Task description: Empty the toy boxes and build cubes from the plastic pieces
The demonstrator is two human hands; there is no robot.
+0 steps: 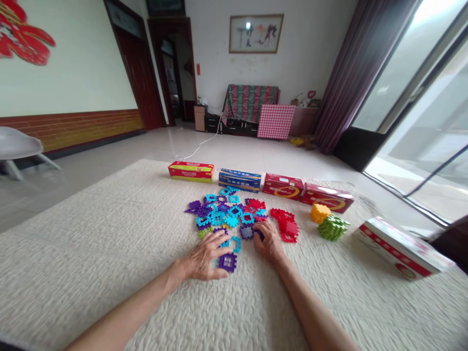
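My left hand point(207, 256) lies with fingers spread over light blue and purple interlocking plastic tiles at the near edge of the pile. A purple window-pattern tile point(228, 262) shows between its thumb and fingers, and a light blue frame tile point(235, 244) lies just beyond the fingertips. My right hand point(269, 242) is curled, with fingers and thumb around a purple tile point(259, 234), partly hidden. Beside it lies another purple tile point(246, 231). Ahead of both hands spreads the mixed pile of light blue tiles point(218, 217), purple tiles point(195, 207) and red tiles point(256, 204).
Separate red tiles point(291, 227) lie right of my right hand. Farther right are yellow tiles point(321, 212) and a green stack point(332, 227). Behind stand a red-yellow box point(190, 171), a blue box point(239, 180) and two red boxes point(283, 186). A white-red box point(402, 248) sits at right.
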